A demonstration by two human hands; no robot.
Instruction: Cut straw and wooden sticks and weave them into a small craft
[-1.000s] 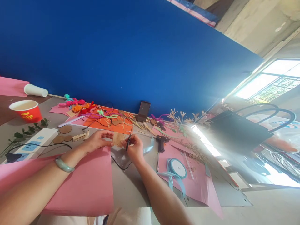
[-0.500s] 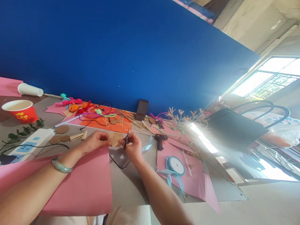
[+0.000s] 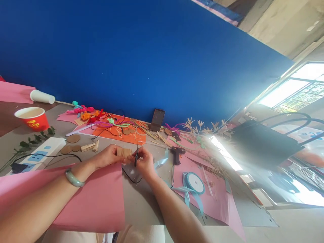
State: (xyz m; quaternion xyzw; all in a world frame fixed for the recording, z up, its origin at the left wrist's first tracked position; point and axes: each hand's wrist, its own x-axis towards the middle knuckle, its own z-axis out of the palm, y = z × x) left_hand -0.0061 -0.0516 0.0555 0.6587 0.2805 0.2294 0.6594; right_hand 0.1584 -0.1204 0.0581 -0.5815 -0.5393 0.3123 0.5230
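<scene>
My left hand (image 3: 107,156) pinches the left end of a small tan piece (image 3: 123,152), flat and wood-coloured; I cannot tell its exact material. My right hand (image 3: 146,164) is closed around dark, slim scissors (image 3: 136,157) with their tip pointing up. The fingertips of that hand meet the right end of the tan piece. Under my left forearm lies a large pink sheet (image 3: 98,199). Beyond the hands are an orange sheet (image 3: 111,136) with straw scraps and, nearer, small bundles of cut sticks (image 3: 87,147).
A black glue gun (image 3: 177,154) and a blue ribbon spool (image 3: 194,183) lie to the right. At left are a power strip (image 3: 49,148), a red paper cup (image 3: 34,120) and round brown discs (image 3: 73,138). A phone (image 3: 157,118) leans on the blue panel (image 3: 141,60).
The view has shifted, so the table things appear further right. My left hand has come closer to the right hand and covers more of the tan piece. The scissors stay upright.
</scene>
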